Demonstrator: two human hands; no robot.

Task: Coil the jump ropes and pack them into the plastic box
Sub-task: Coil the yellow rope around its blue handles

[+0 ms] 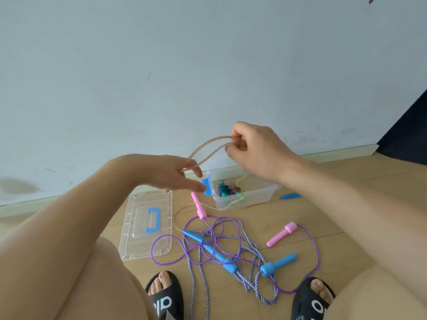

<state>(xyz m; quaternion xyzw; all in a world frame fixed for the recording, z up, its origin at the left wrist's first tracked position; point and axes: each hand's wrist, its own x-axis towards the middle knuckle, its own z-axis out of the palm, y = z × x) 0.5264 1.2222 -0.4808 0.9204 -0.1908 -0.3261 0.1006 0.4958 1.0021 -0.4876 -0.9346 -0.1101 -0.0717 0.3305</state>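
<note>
Orange translucent jump rope (208,146) looped between hands above clear plastic box (245,197) | right hand (256,148) pinching loop top | left hand (175,174) spread, fingers hooking strands | advise even loops, steady tension

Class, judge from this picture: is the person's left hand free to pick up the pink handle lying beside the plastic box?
Probably not yet. The left hand has the orange rope looped over its fingers, stretched to the right hand. The pink handle itself lies uncovered on the floor.
</note>
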